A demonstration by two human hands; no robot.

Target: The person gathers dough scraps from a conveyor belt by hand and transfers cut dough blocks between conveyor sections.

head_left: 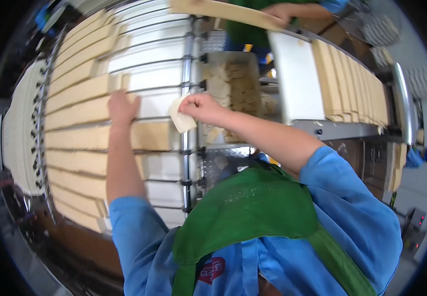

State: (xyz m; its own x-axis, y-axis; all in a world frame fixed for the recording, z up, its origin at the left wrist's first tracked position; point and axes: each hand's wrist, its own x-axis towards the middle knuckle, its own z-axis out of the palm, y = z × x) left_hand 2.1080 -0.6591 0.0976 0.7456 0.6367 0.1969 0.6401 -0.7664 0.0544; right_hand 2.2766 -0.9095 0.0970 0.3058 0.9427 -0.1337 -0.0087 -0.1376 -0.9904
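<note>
My left hand (123,107) rests on the end of a row of pale flat pieces (78,112) lying in the slotted rack, its fingers partly spread. At the rack's metal rail (188,74), my right hand (201,107) pinches a thin pale sheet piece (182,117) that hangs from the fingers. Just beyond the right forearm sits a bin (218,58) holding broken pale scraps (243,89).
Across from me a co-worker's hand (282,12) holds a long pale strip (223,11). To the right, a white board (300,79) lies beside stacked long strips (354,81). Another pale roll-like surface (21,128) is at far left.
</note>
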